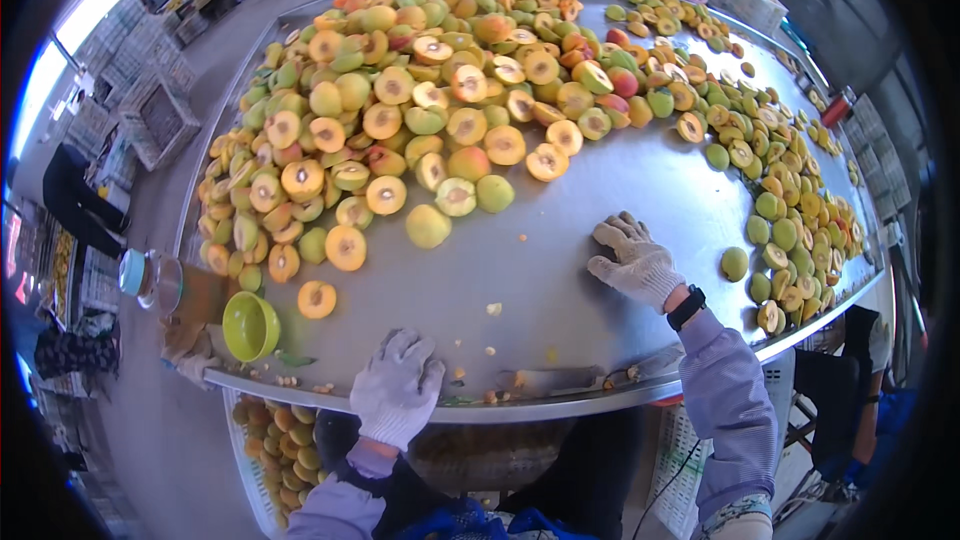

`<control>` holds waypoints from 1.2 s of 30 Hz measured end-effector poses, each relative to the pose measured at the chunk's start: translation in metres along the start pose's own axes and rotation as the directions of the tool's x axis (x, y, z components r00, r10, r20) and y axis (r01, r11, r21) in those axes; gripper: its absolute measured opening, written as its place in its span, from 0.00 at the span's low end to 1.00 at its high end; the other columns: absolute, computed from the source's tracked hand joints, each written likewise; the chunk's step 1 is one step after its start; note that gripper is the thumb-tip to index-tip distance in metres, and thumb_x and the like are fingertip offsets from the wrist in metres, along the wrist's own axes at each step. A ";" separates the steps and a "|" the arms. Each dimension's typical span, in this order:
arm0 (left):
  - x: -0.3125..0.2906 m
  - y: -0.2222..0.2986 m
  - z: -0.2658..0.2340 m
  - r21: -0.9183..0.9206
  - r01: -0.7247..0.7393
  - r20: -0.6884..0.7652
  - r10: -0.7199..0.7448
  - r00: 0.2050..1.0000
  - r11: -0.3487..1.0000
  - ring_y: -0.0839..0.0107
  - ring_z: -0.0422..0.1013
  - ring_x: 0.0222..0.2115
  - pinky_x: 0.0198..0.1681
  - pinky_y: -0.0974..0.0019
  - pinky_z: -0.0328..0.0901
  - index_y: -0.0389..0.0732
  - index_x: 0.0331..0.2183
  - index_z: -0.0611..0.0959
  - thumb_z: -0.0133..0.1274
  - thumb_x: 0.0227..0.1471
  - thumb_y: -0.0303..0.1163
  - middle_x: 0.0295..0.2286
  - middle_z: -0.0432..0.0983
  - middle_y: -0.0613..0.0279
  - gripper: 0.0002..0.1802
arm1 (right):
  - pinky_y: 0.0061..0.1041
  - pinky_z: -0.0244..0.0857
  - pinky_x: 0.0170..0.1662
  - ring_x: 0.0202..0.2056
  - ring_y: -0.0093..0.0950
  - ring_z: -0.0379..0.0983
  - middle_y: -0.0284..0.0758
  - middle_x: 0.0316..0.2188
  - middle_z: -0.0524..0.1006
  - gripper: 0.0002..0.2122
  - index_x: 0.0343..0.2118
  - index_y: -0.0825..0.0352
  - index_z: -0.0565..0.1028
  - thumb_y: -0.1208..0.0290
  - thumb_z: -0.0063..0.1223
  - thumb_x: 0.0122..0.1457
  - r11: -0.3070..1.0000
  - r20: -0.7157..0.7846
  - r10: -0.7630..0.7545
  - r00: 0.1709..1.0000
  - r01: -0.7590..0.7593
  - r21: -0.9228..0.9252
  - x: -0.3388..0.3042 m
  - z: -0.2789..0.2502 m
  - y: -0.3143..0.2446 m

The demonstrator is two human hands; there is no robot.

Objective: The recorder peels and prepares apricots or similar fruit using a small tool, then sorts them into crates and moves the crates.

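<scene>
My left hand, in a pale knitted glove, rests at the near edge of the metal table. Its fingers are stretched out and it holds nothing. My right hand, in a similar glove stained at the fingertips, is over the table's bare metal with fingers apart and nothing in it. A large heap of peach-like fruit, many pieces cut in half, lies beyond both hands. Another pile of fruit runs down the right side. One whole green fruit lies right of my right hand.
A green bowl stands at the near left corner, beside a clear jar. A grey bar-shaped object lies along the front edge. Below are a crate of fruit and a white crate. Another person is at the right.
</scene>
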State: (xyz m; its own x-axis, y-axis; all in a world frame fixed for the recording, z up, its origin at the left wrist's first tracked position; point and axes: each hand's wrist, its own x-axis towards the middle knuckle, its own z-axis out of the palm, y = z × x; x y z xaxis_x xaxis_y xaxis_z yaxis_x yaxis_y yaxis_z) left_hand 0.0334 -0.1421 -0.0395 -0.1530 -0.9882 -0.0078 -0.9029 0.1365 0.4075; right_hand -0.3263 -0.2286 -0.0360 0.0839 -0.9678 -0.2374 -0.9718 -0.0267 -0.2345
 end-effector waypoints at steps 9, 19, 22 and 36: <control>-0.008 -0.009 0.005 -0.009 -0.106 -0.074 0.105 0.992 0.994 0.58 0.71 0.48 0.47 0.56 0.69 0.45 0.40 0.83 0.54 0.50 0.38 0.44 0.76 0.59 0.15 | 0.36 0.53 0.65 0.63 0.40 0.58 0.42 0.60 0.66 0.29 0.58 0.62 0.66 0.50 0.52 0.57 0.860 -0.307 -0.501 0.809 0.507 -0.065 0.108 -0.004 -0.174; -0.006 -0.023 0.006 -0.117 -0.140 -0.105 0.128 0.986 0.983 0.62 0.72 0.47 0.46 0.59 0.70 0.44 0.41 0.82 0.55 0.49 0.38 0.42 0.77 0.61 0.16 | 0.37 0.56 0.59 0.52 0.37 0.70 0.42 0.44 0.78 0.25 0.50 0.66 0.72 0.52 0.48 0.56 0.831 -0.177 -0.502 0.847 0.415 -0.371 0.154 0.009 -0.258; -0.008 -0.027 0.007 -0.138 -0.164 -0.136 0.145 0.980 0.977 0.63 0.72 0.47 0.45 0.61 0.70 0.44 0.41 0.82 0.56 0.49 0.38 0.41 0.77 0.62 0.16 | 0.38 0.69 0.41 0.35 0.37 0.78 0.38 0.28 0.81 0.19 0.34 0.64 0.79 0.51 0.48 0.56 0.824 0.205 -0.391 0.897 0.441 -0.357 0.132 -0.014 -0.293; -0.016 -0.027 -0.007 -0.282 0.038 0.181 0.015 0.983 0.959 0.58 0.74 0.39 0.40 0.59 0.72 0.43 0.39 0.82 0.55 0.47 0.42 0.40 0.76 0.53 0.18 | 0.40 0.50 0.62 0.58 0.35 0.62 0.36 0.51 0.73 0.26 0.49 0.60 0.74 0.46 0.51 0.54 0.761 -0.122 -0.645 0.754 0.622 -0.182 0.198 0.040 -0.441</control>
State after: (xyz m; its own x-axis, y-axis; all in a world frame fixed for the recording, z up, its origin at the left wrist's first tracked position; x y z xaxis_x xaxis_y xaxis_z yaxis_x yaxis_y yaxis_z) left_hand 0.0637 -0.1305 -0.0439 -0.2364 -0.9572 -0.1668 -0.7578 0.0742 0.6482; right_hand 0.1280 -0.3986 -0.0176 0.6635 -0.7431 0.0870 -0.7279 -0.6680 -0.1548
